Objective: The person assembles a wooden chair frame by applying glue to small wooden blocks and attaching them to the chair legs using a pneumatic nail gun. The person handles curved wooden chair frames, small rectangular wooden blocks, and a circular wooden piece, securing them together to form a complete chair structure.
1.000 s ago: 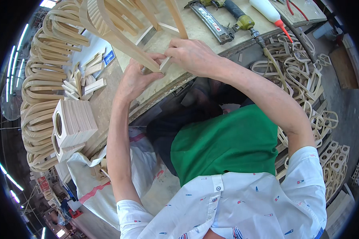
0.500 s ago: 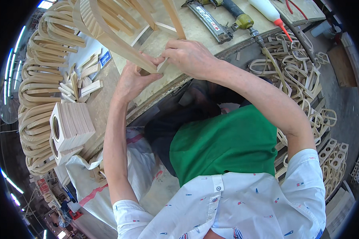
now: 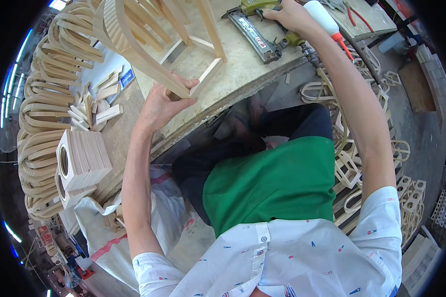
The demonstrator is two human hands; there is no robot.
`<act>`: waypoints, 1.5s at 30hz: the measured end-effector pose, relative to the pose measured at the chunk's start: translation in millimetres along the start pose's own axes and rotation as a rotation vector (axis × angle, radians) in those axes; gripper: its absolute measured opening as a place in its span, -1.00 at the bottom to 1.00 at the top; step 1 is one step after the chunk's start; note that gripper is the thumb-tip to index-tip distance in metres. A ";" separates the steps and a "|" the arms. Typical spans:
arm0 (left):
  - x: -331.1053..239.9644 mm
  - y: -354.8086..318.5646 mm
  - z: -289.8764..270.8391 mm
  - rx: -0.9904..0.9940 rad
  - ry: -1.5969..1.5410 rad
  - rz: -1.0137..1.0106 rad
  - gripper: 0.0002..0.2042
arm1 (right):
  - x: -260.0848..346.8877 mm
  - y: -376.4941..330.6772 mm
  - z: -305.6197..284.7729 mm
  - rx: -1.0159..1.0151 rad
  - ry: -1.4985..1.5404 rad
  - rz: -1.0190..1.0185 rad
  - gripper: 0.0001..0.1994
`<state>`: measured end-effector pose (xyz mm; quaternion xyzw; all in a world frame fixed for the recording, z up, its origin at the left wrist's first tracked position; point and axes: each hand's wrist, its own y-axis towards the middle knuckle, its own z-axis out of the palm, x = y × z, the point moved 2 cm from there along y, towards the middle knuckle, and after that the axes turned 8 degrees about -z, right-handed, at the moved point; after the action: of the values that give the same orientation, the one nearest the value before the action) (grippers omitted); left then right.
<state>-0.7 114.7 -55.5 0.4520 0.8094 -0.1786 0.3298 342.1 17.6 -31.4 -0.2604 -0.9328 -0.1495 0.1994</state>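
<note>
A pale wooden frame with a bent, arched piece [image 3: 151,63] stands on the workbench [image 3: 238,81]. My left hand [image 3: 159,106] is closed round its near lower corner, thumb and fingers pinching where a short wooden crosspiece [image 3: 207,77] meets the arched leg. That crosspiece spans to the upright leg [image 3: 213,32] on the right. At the far right of the bench, my right hand [image 3: 293,19] is wrapped round the handle of a green nail gun [image 3: 254,35], which lies with its long magazine toward me. Beside that hand is a white bottle with a red nozzle [image 3: 338,37].
Bent wooden loops [image 3: 47,116] line the left side, near loose wood strips [image 3: 104,94] and a stack of plywood pieces with round holes [image 3: 86,156]. Many wooden frames [image 3: 349,171] fill the floor at right. Red-handled pliers [image 3: 359,19] lie at the bench's far right.
My right hand has let go of the crosspiece and moved up and right onto the nail gun's handle. My left hand keeps its hold on the frame's corner.
</note>
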 end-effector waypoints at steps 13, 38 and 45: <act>-3.0 -0.9 -1.7 0.063 -0.086 -0.066 -0.72 | 17.6 -111.5 1.4 0.046 1.239 0.255 -0.74; -1.3 -1.1 -0.2 0.026 -0.017 -0.045 -0.69 | 117.9 -246.7 67.7 0.038 1.841 0.402 -0.78; -4.3 -1.3 0.4 0.044 -0.036 -0.056 -0.69 | 117.8 -246.9 67.3 0.056 1.825 0.382 -0.73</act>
<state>-0.1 111.2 -52.8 0.4332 0.8114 -0.2136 0.3292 95.2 -108.8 -80.6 -0.1863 -0.3594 -0.2385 0.8827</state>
